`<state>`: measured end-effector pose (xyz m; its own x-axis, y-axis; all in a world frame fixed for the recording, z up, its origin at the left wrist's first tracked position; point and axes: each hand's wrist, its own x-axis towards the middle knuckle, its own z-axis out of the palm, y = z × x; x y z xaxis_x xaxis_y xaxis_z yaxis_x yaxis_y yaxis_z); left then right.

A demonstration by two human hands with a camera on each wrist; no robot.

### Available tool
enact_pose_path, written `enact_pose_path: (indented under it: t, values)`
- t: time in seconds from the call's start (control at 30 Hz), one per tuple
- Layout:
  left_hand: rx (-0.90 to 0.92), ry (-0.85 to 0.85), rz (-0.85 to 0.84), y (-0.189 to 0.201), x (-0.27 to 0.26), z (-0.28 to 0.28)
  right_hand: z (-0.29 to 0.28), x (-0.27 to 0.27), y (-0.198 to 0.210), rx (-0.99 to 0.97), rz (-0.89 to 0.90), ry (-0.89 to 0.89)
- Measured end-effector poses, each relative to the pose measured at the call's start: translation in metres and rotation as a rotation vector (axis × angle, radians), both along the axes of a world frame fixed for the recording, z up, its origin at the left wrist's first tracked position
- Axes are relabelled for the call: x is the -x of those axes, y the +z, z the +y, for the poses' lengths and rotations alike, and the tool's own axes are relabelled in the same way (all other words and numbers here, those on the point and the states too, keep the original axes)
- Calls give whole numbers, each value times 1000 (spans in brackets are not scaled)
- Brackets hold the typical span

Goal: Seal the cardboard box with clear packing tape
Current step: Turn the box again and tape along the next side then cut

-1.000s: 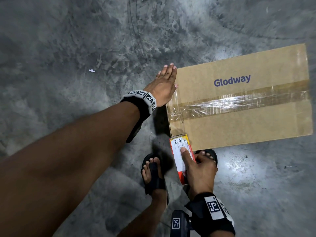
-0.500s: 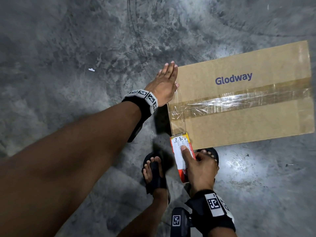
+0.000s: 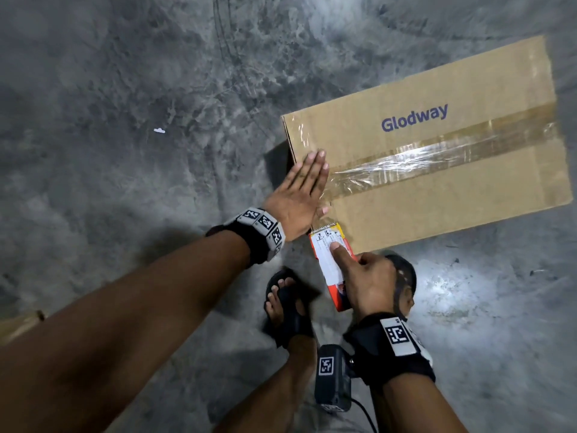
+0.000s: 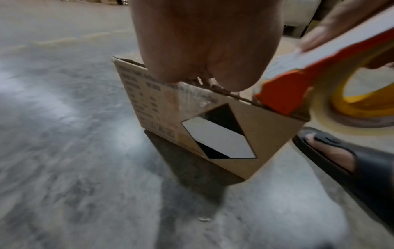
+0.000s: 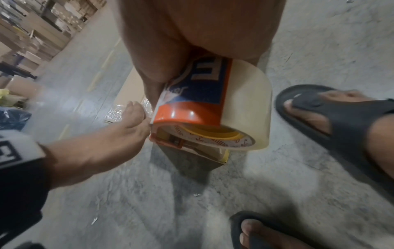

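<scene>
A closed cardboard box [image 3: 437, 170] printed "Glodway" lies on the concrete floor, with a strip of clear tape [image 3: 421, 160] along its top seam. My left hand [image 3: 299, 195] lies flat with straight fingers on the box's near-left corner, over the tape's wrinkled end. My right hand [image 3: 365, 276] grips an orange tape dispenser [image 3: 331, 260] with its roll of clear tape [image 5: 245, 107], forefinger stretched along its top. The dispenser's front edge sits at the box's near-left edge [image 4: 277, 101]. The box's end face [image 4: 213, 131] carries a black-and-white diamond label.
My two feet in black sandals [image 3: 290, 304] [image 3: 402, 279] stand right beside the box's near side. Grey concrete floor [image 3: 125, 120] spreads all around. Stacked cartons and shelving [image 5: 32, 33] stand far off in the right wrist view. A small white scrap [image 3: 159, 130] lies on the floor.
My left hand has slid from the box's far-left corner along the left edge towards me, onto the tape end near the dispenser. The right hand and dispenser have stayed in place.
</scene>
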<state>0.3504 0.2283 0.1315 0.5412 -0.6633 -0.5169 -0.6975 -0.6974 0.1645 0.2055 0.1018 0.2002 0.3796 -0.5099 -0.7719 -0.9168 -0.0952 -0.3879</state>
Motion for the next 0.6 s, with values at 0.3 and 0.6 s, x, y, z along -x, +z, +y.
enact_pose_path:
  t: [0.3,0.6]
  values:
    - [-8,59,129,2,4,-2,10,23,-13,-8,-200,-39]
    - [13,85,133,3,8,-2,-1,94,-4,35,-144,-47]
